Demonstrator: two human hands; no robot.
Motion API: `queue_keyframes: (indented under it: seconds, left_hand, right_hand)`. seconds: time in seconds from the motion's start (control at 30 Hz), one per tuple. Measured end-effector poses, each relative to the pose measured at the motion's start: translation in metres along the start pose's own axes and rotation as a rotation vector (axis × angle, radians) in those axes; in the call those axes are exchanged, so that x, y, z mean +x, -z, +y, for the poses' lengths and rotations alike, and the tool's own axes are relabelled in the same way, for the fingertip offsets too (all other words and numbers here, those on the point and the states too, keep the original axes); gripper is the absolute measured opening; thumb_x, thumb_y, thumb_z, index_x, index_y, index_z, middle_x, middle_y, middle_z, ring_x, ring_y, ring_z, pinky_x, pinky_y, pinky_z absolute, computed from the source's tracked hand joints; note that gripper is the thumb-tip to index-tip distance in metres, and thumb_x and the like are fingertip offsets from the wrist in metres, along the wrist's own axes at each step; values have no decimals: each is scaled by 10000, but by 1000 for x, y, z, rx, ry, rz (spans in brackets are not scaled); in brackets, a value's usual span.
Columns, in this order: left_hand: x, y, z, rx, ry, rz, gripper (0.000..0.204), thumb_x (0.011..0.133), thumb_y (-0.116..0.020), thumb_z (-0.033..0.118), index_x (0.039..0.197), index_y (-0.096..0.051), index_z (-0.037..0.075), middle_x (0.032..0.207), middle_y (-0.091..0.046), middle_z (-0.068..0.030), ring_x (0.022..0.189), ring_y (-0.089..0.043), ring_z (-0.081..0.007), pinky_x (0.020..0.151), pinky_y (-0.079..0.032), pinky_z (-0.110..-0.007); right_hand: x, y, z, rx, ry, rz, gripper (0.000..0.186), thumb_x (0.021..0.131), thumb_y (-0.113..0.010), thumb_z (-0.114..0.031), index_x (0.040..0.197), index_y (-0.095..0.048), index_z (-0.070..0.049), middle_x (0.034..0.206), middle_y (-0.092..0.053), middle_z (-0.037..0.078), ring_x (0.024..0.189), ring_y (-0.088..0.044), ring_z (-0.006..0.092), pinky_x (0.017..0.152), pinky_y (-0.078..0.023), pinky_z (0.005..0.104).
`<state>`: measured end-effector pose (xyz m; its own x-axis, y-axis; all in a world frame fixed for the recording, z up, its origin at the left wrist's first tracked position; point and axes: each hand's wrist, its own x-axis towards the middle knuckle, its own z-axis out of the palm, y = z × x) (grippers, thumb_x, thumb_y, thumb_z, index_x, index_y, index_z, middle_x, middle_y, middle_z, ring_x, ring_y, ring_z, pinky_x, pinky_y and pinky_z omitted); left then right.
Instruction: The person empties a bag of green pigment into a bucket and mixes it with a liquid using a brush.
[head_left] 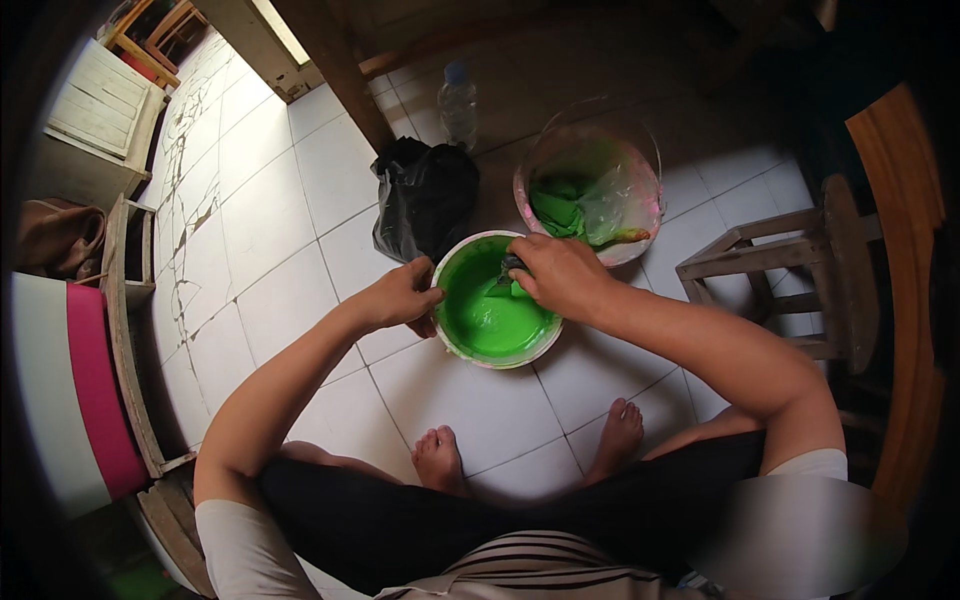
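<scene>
Nearby, I see a right hand [560,268], fingers wrapped around a dark-handled tool [507,272] slanting down and leftward into green liquid [497,328] inside a round tub [500,364] on tiles [420,385]; the left hand [398,297] (farther from the tool) grips the tub's left rim.
</scene>
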<state>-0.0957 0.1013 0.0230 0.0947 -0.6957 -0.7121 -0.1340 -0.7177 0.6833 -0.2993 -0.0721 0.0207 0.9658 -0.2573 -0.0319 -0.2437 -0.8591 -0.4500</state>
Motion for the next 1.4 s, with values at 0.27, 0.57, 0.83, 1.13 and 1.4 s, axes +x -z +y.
queue_keyframes:
  seconds: [0.27, 0.57, 0.83, 1.13, 1.4]
  left_hand:
    - [0, 8, 12, 240, 14, 0, 306, 994, -549, 236, 1083, -486, -50, 892, -672, -164, 745, -721, -208, 666, -609, -311]
    - [4, 15, 20, 289, -1, -9, 454, 934, -622, 385, 1019, -508, -46, 793, -672, -148, 680, -717, -208, 620, -573, -318]
    - [6, 26, 29, 364, 26, 37, 405, 953, -611, 395, 951, -494, 8, 795, -676, -135, 723, -715, -192, 665, -555, -321]
    - [12, 33, 18, 323, -4, 1, 423, 942, -624, 410, 926, -489, 9, 792, -665, -127, 706, -706, -194, 671, -548, -327]
    - [15, 29, 23, 285, -82, 43, 461, 910, -642, 433, 938, -508, -7, 762, -651, -150, 686, -688, -228, 689, -539, -350]
  right_hand:
    - [7, 12, 3, 236, -61, 108, 260, 905, -654, -251, 1047, -622, -35, 972, -664, 142, 897, -667, 340, 786, -525, 457]
    - [38, -2, 99, 188, -292, 349, 192, 890, -659, -200, 997, -669, -41, 906, -664, 159, 851, -660, 336, 764, -514, 437]
    - [72, -38, 157, 151, -481, 215, 304, 853, -686, -215, 1113, -709, -59, 1132, -667, 214, 1069, -632, 394, 939, -500, 452]
    - [81, -57, 174, 209, -477, 219, 343, 822, -694, -186, 1136, -690, -46, 1141, -670, 213, 1088, -636, 377, 961, -493, 435]
    - [55, -44, 175, 173, -197, 253, 251, 831, -698, -206, 1047, -663, -84, 1141, -587, 174, 1091, -577, 390, 998, -459, 443]
